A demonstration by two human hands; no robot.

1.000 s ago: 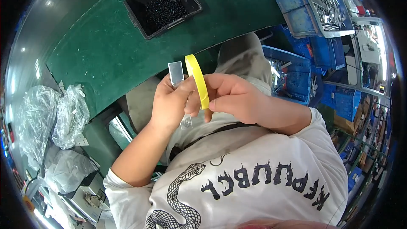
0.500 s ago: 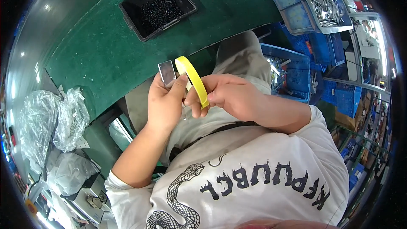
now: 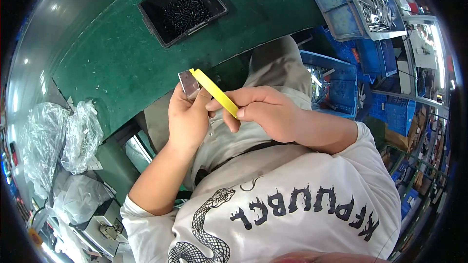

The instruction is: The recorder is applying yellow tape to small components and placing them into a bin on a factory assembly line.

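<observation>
My left hand [image 3: 187, 119] is closed on a small flat rectangular plate [image 3: 188, 83], shiny and greyish, which sticks up past the thumb and fingers. My right hand [image 3: 270, 114] grips a narrow roll of bright yellow tape [image 3: 215, 92] by its lower right end, between thumb and fingers. The roll shows nearly edge-on and slants up to the left. Its upper end lies at the plate's upper right edge; whether it sticks there I cannot tell. Both hands are close together over my lap.
A black bin [image 3: 214, 12] of small dark cylindrical parts stands on the green table [image 3: 112, 63]. To the right are a blue crate [image 3: 343, 90] and a grey-blue bin [image 3: 336, 14] of metal pieces. Clear plastic bags [image 3: 44, 141] lie at the left.
The yellow tape roll has turned from an open ring shape to nearly edge-on, and its upper end has moved left against the plate. The plate has tilted slightly.
</observation>
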